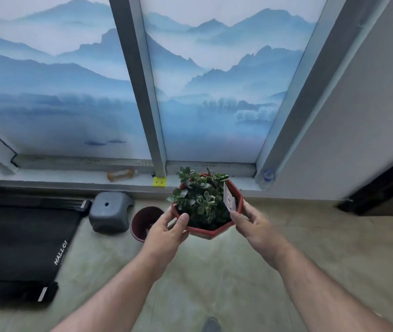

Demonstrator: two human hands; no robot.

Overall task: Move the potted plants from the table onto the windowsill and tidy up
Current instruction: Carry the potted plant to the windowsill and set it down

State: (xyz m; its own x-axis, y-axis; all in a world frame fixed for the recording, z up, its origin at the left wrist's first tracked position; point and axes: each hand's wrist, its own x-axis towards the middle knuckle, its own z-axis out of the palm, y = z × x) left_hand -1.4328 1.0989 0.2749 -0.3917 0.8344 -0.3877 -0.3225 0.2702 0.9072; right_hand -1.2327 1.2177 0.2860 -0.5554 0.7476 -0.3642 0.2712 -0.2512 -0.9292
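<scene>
I hold a red octagonal pot [211, 232] with a green leafy plant [199, 195] in both hands, raised above the floor in front of the windowsill [71, 177]. My left hand [169, 230] grips the pot's left rim, thumb curled over the edge. My right hand [250, 221] grips the right rim, next to a white card [229, 198] stuck among the leaves. The table is out of view.
On the sill lie a small wooden hourglass [121, 174], a yellow block [159, 182] and a clear bottle [268, 176] in the right corner. On the floor below stand a grey stool [109, 212], an empty dark red pot [142, 222] and a black treadmill [20, 248].
</scene>
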